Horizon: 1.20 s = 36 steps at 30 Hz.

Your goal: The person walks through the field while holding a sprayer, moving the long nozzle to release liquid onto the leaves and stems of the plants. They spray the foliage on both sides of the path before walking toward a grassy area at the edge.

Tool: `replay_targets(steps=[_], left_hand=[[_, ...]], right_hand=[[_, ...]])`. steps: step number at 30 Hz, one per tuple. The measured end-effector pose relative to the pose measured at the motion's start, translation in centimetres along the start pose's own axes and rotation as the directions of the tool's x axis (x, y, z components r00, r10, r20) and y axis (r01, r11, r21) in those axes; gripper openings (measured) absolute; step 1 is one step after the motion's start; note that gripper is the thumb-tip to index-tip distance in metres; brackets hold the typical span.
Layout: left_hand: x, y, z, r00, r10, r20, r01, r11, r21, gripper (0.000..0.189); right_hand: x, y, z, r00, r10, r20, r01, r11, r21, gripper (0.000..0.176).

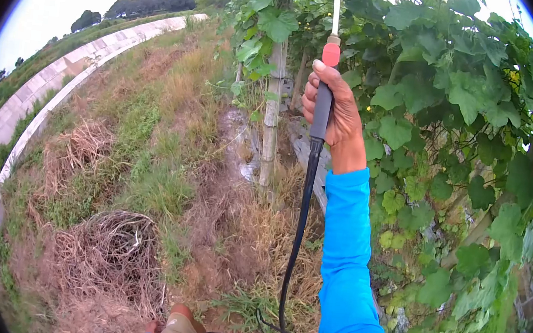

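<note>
My right hand (337,109), raised in front of me, is wrapped round the dark grip of a spray wand (322,110). Above the fist, the wand has a red piece and a pale lance pointing up into the leaves. From the grip's lower end a black hose (298,235) hangs down to my waist. Low at the bottom edge, my left hand (154,327) shows only in small part beside my leg, its fingers curled. What it holds, if anything, is hidden.
Broad-leaved climbing vines (441,107) cover a trellis on the right, with a wooden post (272,115) at its near end. A heap of dry stems (118,245) lies on the grass. At left runs a concrete-lined bank with a pale edge (31,122).
</note>
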<state>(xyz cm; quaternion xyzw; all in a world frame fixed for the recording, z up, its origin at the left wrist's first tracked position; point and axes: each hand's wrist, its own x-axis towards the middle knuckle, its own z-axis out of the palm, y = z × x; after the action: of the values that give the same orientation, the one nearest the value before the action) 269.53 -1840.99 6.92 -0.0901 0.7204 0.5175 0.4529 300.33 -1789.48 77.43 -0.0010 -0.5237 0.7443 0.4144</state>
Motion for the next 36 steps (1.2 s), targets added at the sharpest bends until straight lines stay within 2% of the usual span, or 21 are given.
replay_targets(steps=[1, 2, 4, 7, 8, 10, 11, 13, 16, 17, 21, 23, 24, 26, 27, 28, 30, 31, 33, 34, 36], left_hand=[[0.7, -0.4, -0.9, 0.995, 0.007, -0.096, 0.016, 0.972, 0.236, 0.023], [1.3, -0.8, -2.1, 0.996, 0.002, -0.094, 0.021, 0.97, 0.243, 0.023], [1.1, -0.4, -2.8, 0.989, 0.06, -0.132, -0.008, 0.932, 0.363, 0.024], [-1.2, 0.1, -0.9, 0.987, -0.126, -0.101, 0.143, 0.972, 0.187, 0.027], [-1.5, 0.6, -0.2, 0.987, -0.13, -0.095, 0.146, 0.97, 0.192, 0.027], [-1.9, 1.5, 0.7, 0.981, -0.184, 0.062, 0.174, 0.975, 0.14, 0.03], [-1.2, 1.9, 1.2, 0.981, -0.185, 0.065, 0.174, 0.974, 0.146, 0.03], [0.2, 2.3, 2.6, 0.956, -0.282, 0.082, 0.264, 0.948, 0.179, 0.031], [0.6, 3.1, 4.1, 0.96, -0.237, 0.147, 0.209, 0.961, 0.183, 0.031], [0.8, 3.9, 5.2, 0.962, -0.267, 0.061, 0.241, 0.932, 0.272, 0.031], [1.8, 3.4, 5.8, 0.962, -0.257, 0.093, 0.226, 0.94, 0.256, 0.028], [2.4, 3.2, 6.1, 0.984, -0.171, 0.045, 0.149, 0.938, 0.314, 0.028], [2.6, 3.0, 6.2, 0.982, -0.182, 0.043, 0.159, 0.935, 0.318, 0.028], [2.9, 2.5, 6.2, 0.997, -0.045, 0.068, 0.029, 0.974, 0.224, 0.027], [3.4, 2.9, 6.1, 0.986, -0.155, 0.06, 0.13, 0.945, 0.3, 0.027], [3.7, 3.0, 6.3, 0.986, -0.158, 0.059, 0.133, 0.944, 0.301, 0.027], [4.4, 3.0, 6.5, 0.955, -0.292, 0.051, 0.279, 0.944, 0.176, 0.027], [5.1, 3.1, 6.4, 0.954, -0.295, 0.051, 0.282, 0.942, 0.182, 0.027], [6.4, 3.9, 6.6, 0.912, -0.397, 0.099, 0.375, 0.908, 0.187, 0.027], [7.2, 4.5, 7.0, 0.912, -0.399, 0.1, 0.376, 0.907, 0.187, 0.027], [8.0, 5.6, 7.0, 0.945, -0.308, 0.112, 0.284, 0.939, 0.193, 0.022]], right_hand=[[-0.1, -0.2, -0.4, 0.994, -0.062, -0.094, 0.05, 0.991, -0.126, 0.03], [-0.1, -0.3, -0.8, 0.975, -0.134, -0.177, 0.086, 0.963, -0.255, 0.03], [-0.5, -1.3, -2.0, 0.974, -0.145, -0.175, 0.088, 0.951, -0.296, 0.03], [-0.5, -2.3, -3.3, 0.937, -0.254, -0.24, 0.12, 0.878, -0.463, 0.031], [-0.6, -2.5, -3.6, 0.936, -0.255, -0.245, 0.116, 0.875, -0.469, 0.031], [-0.7, -2.7, -3.9, 0.9, -0.335, -0.279, 0.136, 0.824, -0.55, 0.032], [-0.7, -2.7, -4.0, 0.898, -0.337, -0.283, 0.134, 0.822, -0.553, 0.032], [-0.7, -2.4, -4.1, 0.857, -0.393, -0.334, 0.149, 0.809, -0.568, 0.035], [-0.7, -1.7, -4.6, 0.807, -0.46, -0.37, 0.13, 0.749, -0.649, 0.035], [-0.3, -1.2, -5.6, 0.794, -0.491, -0.358, 0.153, 0.732, -0.664, 0.036], [-0.1, 0.6, -6.6, 0.745, -0.517, -0.421, 0.075, 0.692, -0.718, 0.038], [0.2, 1.3, -6.6, 0.756, -0.498, -0.424, 0.066, 0.703, -0.708, 0.038], [0.6, 1.7, -6.7, 0.767, -0.49, -0.413, 0.076, 0.71, -0.7, 0.038], [2.1, 2.5, -7.5, 0.78, -0.474, -0.409, 0.085, 0.728, -0.681, 0.037], [2.7, 2.7, -7.4, 0.809, -0.442, -0.386, 0.104, 0.756, -0.647, 0.036], [3.4, 2.8, -7.4, 0.835, -0.415, -0.36, 0.124, 0.78, -0.613, 0.036], [4.9, 3.9, -7.6, 0.859, -0.394, -0.328, 0.146, 0.801, -0.581, 0.032], [5.8, 4.7, -7.7, 0.884, -0.36, -0.298, 0.16, 0.832, -0.532, 0.03], [7.8, 6.5, -7.3, 0.911, -0.309, -0.272, 0.157, 0.871, -0.466, 0.027], [8.8, 7.3, -7.0, 0.912, -0.308, -0.272, 0.155, 0.871, -0.467, 0.027], [10.9, 9.3, -7.0, 0.969, -0.161, -0.19, 0.093, 0.942, -0.322, 0.028]])
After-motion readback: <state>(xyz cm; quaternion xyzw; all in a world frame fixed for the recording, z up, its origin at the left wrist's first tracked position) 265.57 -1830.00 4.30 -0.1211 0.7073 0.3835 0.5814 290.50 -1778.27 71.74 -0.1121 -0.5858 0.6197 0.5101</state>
